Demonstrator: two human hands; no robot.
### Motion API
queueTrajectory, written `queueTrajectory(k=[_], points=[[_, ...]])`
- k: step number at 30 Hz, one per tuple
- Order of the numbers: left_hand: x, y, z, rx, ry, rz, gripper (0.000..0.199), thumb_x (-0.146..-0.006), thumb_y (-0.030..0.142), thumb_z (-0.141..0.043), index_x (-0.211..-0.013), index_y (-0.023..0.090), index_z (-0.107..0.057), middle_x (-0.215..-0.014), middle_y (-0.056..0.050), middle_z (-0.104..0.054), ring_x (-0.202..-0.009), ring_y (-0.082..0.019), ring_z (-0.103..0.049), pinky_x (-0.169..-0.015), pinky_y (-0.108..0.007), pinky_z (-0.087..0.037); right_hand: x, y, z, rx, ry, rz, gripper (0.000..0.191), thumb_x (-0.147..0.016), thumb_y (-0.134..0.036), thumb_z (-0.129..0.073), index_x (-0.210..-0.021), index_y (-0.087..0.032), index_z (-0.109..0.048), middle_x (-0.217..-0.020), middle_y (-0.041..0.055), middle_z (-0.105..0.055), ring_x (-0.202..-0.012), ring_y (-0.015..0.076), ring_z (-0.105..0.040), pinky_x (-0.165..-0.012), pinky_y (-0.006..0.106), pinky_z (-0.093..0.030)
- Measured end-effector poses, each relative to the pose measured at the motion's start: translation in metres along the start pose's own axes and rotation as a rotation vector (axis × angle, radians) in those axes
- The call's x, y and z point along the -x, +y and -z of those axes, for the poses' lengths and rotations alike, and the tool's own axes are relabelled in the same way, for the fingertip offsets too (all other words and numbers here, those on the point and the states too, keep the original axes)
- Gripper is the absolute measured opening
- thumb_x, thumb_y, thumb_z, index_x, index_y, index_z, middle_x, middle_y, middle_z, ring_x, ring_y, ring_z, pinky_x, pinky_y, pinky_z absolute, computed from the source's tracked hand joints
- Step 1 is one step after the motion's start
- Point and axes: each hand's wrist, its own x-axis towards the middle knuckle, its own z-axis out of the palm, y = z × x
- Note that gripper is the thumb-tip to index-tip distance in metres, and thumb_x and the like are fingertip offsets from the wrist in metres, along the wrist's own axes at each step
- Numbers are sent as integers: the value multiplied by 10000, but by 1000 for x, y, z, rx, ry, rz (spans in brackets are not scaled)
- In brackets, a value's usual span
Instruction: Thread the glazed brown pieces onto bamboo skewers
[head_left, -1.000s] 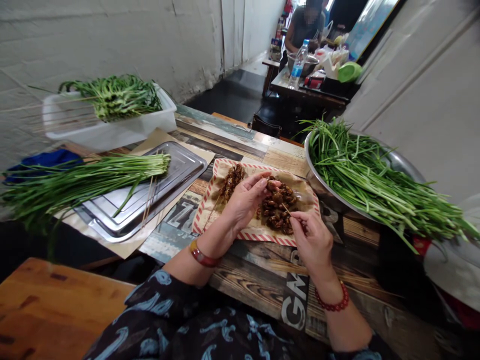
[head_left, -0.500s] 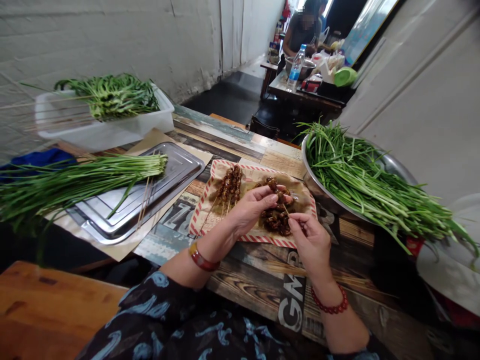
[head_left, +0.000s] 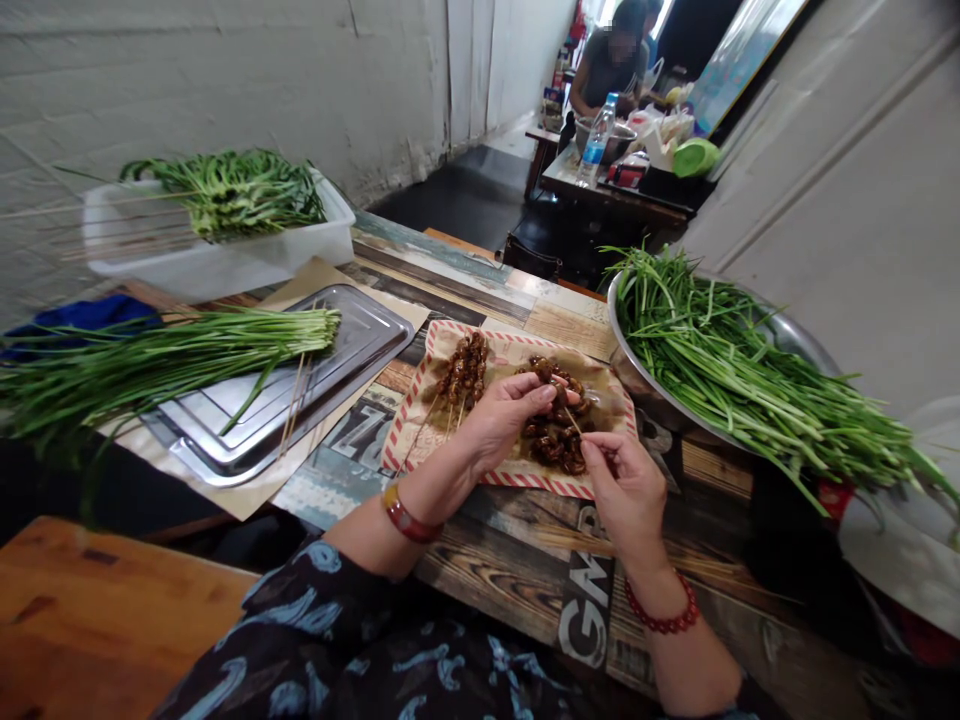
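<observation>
Between the finger and thumb of my right hand (head_left: 622, 485) is the end of a thin wooden skewer (head_left: 574, 422). My left hand (head_left: 514, 415) is closed on a dark brown, glossy food piece (head_left: 559, 398) at the skewer's other end; its exact kind I cannot make out. Below my hands, a heap of the same brown pieces (head_left: 555, 445) lies on a greasy paper sheet (head_left: 411, 425) with a red-and-white striped edge. Several loaded skewers (head_left: 463, 370) rest side by side on the sheet's left part.
A metal tray lid (head_left: 247, 425) with a bundle of garlic chives (head_left: 225, 345) lies to the left. Behind it stands a white plastic tub (head_left: 247, 262) of skewered greens. A steel bowl (head_left: 637, 375) full of chives is on the right. Another person (head_left: 611, 65) sits at the far table.
Both hands stay almost in place, still holding the skewer and the brown piece. The whole view has shifted slightly.
</observation>
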Motion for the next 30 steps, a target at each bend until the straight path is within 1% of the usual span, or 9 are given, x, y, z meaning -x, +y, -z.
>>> queueTrajectory(k=[6,9,12,16,20,22,25,27,30], points=[[1,-2,-2,16,12,37,272,-732,354,-773,-903,147,-732,-874,-79,-752,-889,-167,-659,-858,-277,-405,1,-1,0,5,4,0,136,-883,-303,-597,-852,-208,-689,-814,20,-674,-714,148,-609,-648,282,-481],[3,-5,-4,12,-25,83,303,-716,362,-782,-923,145,-737,-879,-81,-753,-851,-164,-656,-859,-287,-418,1,0,0,-8,7,-15,147,-879,-318,-598,-853,-206,-691,-818,24,-676,-716,152,-612,-660,292,-490],[4,-8,-7,21,-59,116,308,-706,368,-787,-914,146,-738,-870,-80,-751,-815,-162,-651,-843,-298,-437,1,1,0,-22,4,-41,155,-873,-336,-602,-856,-206,-686,-805,25,-672,-713,157,-610,-664,301,-498],[6,-14,-11,18,-57,150,323,-681,366,-803,-908,144,-745,-859,-78,-746,-803,-163,-643,-835,-303,-444,1,0,-2,-72,4,-101,167,-867,-360,-605,-865,-203,-661,-816,36,-674,-725,162,-619,-676,310,-515],[7,-17,-13,0,-50,168,317,-663,347,-816,-894,140,-752,-867,-74,-743,-817,-161,-639,-856,-302,-433,1,-4,-4,-160,66,-171,174,-827,-357,-655,-880,-200,-602,-799,27,-661,-687,149,-616,-641,289,-513],[7,-16,-13,12,-72,171,334,-671,343,-813,-930,143,-748,-899,-83,-745,-846,-169,-646,-875,-312,-429,1,-6,-3,-165,90,-178,188,-810,-351,-674,-878,-202,-581,-760,6,-634,-659,138,-601,-621,274,-502],[7,-7,-11,16,-97,141,425,-680,314,-816,-1064,160,-716,-997,-100,-741,-937,-182,-647,-914,-319,-412,1,-6,-2,-131,94,-171,188,-810,-351,-674,-872,-202,-578,-742,-4,-612,-654,133,-587,-620,269,-491],[5,1,-7,15,-65,88,441,-701,314,-804,-1106,176,-697,-1060,-104,-728,-982,-185,-641,-925,-319,-403,1,-6,-2,-120,94,-163,187,-813,-355,-669,-867,-201,-578,-749,-1,-611,-658,132,-584,-623,270,-490],[2,12,0,23,7,9,375,-755,347,-759,-1091,191,-699,-1097,-100,-716,-1003,-189,-638,-914,-320,-403,1,-5,-3,-129,80,-155,185,-820,-359,-661,-852,-199,-576,-752,1,-607,-659,132,-582,-625,273,-492]])
